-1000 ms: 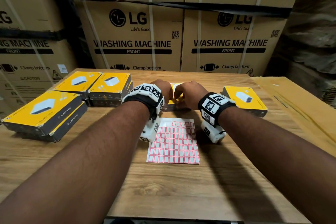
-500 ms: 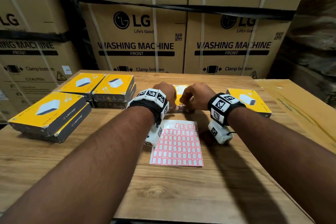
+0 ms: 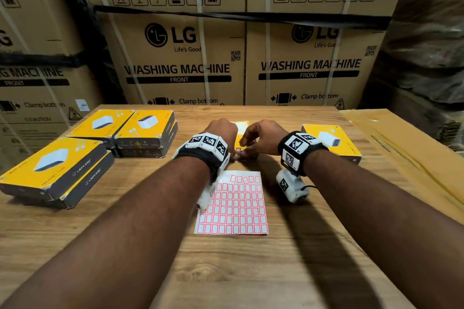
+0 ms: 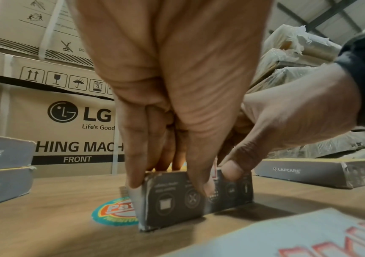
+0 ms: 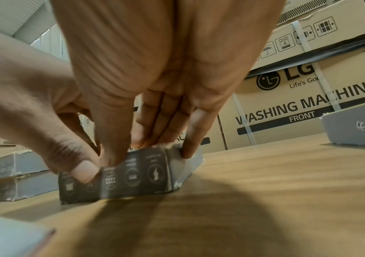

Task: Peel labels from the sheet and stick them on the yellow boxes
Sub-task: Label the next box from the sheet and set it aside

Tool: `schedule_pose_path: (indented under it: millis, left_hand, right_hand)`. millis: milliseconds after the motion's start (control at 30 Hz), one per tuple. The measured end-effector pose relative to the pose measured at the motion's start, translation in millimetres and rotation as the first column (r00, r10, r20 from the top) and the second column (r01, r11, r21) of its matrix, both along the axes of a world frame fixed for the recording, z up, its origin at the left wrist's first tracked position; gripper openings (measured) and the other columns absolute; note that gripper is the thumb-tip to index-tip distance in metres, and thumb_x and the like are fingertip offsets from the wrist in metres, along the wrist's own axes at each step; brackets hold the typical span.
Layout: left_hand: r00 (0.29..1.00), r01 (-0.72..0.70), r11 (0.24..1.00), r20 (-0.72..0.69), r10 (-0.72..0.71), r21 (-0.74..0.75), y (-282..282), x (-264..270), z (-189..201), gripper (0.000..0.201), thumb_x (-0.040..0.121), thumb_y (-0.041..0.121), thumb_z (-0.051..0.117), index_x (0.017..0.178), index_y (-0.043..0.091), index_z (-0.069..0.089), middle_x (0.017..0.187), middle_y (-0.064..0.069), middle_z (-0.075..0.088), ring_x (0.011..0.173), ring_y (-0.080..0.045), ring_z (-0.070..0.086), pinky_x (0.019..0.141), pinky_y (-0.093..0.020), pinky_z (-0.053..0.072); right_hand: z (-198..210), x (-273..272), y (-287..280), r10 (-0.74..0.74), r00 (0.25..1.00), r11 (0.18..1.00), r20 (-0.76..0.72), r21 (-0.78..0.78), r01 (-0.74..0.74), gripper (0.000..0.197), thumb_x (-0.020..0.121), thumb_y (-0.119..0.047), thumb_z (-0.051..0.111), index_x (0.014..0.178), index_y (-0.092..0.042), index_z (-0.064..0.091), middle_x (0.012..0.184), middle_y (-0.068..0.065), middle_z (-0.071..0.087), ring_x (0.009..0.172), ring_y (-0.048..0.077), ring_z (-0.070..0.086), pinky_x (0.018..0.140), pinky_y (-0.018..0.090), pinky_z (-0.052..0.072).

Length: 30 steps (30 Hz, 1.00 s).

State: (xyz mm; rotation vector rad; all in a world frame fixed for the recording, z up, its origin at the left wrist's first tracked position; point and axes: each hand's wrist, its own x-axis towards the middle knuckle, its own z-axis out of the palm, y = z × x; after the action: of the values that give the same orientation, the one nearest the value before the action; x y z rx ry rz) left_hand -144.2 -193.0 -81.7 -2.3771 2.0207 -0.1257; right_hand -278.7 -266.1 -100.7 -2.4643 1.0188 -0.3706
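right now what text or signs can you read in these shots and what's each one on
"LG Life's Good" and "WASHING MACHINE FRONT": cardboard cartons behind the table.
"Clamp bottom": low on those cartons.
Handling pictograms, one with "4": along the cartons' tops.
"LAPCARE": grey sides of the yellow boxes.
"Pat...": round sticker on the table, partly hidden.
Small print on the held box: blurred.
Label sheet: labels blank.

2 bare forearms with no sleeves. Each wrist wears a black strap carrying white blocks printed with black-and-white square code markers: the left wristband (image 3: 208, 145) and the right wristband (image 3: 298, 149). A white camera unit (image 3: 292, 187), also marked, hangs under the right wrist with a thin black cable.
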Motion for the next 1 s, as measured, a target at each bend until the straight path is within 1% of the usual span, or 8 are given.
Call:
schedule_pose_path:
  millis: [100, 300, 500, 600, 667, 733, 900, 1000]
  left_hand:
    - [1.000, 0.001, 1.000, -0.002, -0.001, 0.016, 1, 4, 3, 0.032, 0.076, 0.029, 0.081, 0.101, 0.012, 0.072, 0.099, -0.009, 0.067, 0.096, -0.028, 0.065, 0.080, -0.034, 0.056]
    - [0.999, -0.009, 0.999, -0.036, 0.010, 0.031, 5, 12, 1, 0.038, 0.071, 0.022, 0.085, 0.105, 0.014, 0.072, 0.104, -0.007, 0.070, 0.096, -0.027, 0.065, 0.080, -0.031, 0.056]
    - [0.993, -0.019, 0.999, -0.116, 0.023, 0.031, 5, 15, 3, 0.036, 0.072, 0.021, 0.083, 0.106, 0.019, 0.072, 0.108, -0.004, 0.069, 0.098, -0.024, 0.065, 0.076, -0.026, 0.051]
    - [0.987, -0.018, 0.999, -0.158, 0.024, 0.038, 6, 19, 1, 0.038, 0.070, 0.018, 0.085, 0.105, 0.021, 0.073, 0.108, -0.002, 0.071, 0.099, -0.023, 0.066, 0.083, -0.028, 0.054]
    - [0.986, -0.010, 1.000, -0.164, 0.014, 0.024, 6, 19, 0, 0.036, 0.071, 0.016, 0.083, 0.106, 0.019, 0.073, 0.110, -0.004, 0.071, 0.100, -0.024, 0.066, 0.086, -0.030, 0.054]
    - [0.985, 0.000, 1.000, -0.175, 0.003, 0.018, 5, 19, -2, 0.036, 0.072, 0.016, 0.083, 0.107, 0.018, 0.073, 0.110, -0.006, 0.070, 0.100, -0.025, 0.066, 0.085, -0.029, 0.054]
    - [0.976, -0.005, 1.000, -0.217, 0.008, 0.015, 3, 23, -4, 0.037, 0.069, 0.015, 0.085, 0.103, 0.021, 0.073, 0.109, -0.002, 0.071, 0.099, -0.022, 0.066, 0.080, -0.025, 0.052]
    - [0.976, -0.006, 1.000, -0.219, 0.009, 0.014, 2, 24, -4, 0.037, 0.066, 0.016, 0.087, 0.100, 0.022, 0.074, 0.106, -0.001, 0.072, 0.095, -0.021, 0.067, 0.079, -0.025, 0.053]
  right_hand:
    - [0, 2, 2, -0.016, 1.000, 1.000, 0.012, -0.007, 0.016, 0.020, 0.073, -0.029, 0.085, 0.086, -0.017, 0.074, 0.087, -0.006, 0.072, 0.086, 0.009, 0.066, 0.080, 0.027, 0.054]
    - [3, 11, 6, -0.032, 0.998, 0.995, -0.062, -0.101, 0.026, 0.026, 0.071, -0.035, 0.086, 0.082, -0.018, 0.070, 0.081, -0.006, 0.068, 0.074, 0.008, 0.059, 0.057, 0.017, 0.042]
    - [15, 25, 0, -0.058, 0.980, 0.990, -0.189, -0.136, 0.032, 0.033, 0.061, -0.041, 0.091, 0.074, -0.019, 0.070, 0.076, -0.004, 0.069, 0.074, 0.011, 0.062, 0.065, 0.027, 0.054]
    - [23, 35, -6, -0.080, 0.958, 0.988, -0.274, -0.146, 0.041, 0.030, 0.063, -0.034, 0.091, 0.065, -0.020, 0.065, 0.068, -0.004, 0.066, 0.066, 0.011, 0.060, 0.061, 0.026, 0.053]
    - [27, 40, -9, -0.098, 0.947, 0.986, -0.307, -0.158, 0.051, 0.021, 0.077, -0.019, 0.080, 0.065, -0.021, 0.063, 0.064, -0.004, 0.061, 0.057, 0.010, 0.056, 0.057, 0.024, 0.050]
    - [28, 43, -12, -0.107, 0.930, 0.989, -0.351, -0.136, 0.062, 0.016, 0.083, -0.015, 0.070, 0.069, -0.021, 0.064, 0.065, -0.004, 0.062, 0.059, 0.014, 0.059, 0.062, 0.028, 0.054]
    - [26, 44, -23, -0.071, 0.907, 0.997, -0.415, 0.009, 0.083, 0.010, 0.076, -0.026, 0.074, 0.076, -0.019, 0.068, 0.078, 0.006, 0.074, 0.067, 0.021, 0.068, 0.079, 0.040, 0.059]
    - [25, 45, -26, -0.027, 0.911, 0.990, -0.412, 0.117, 0.082, 0.014, 0.074, -0.029, 0.080, 0.076, -0.020, 0.069, 0.067, 0.001, 0.069, 0.066, 0.019, 0.064, 0.083, 0.042, 0.059]
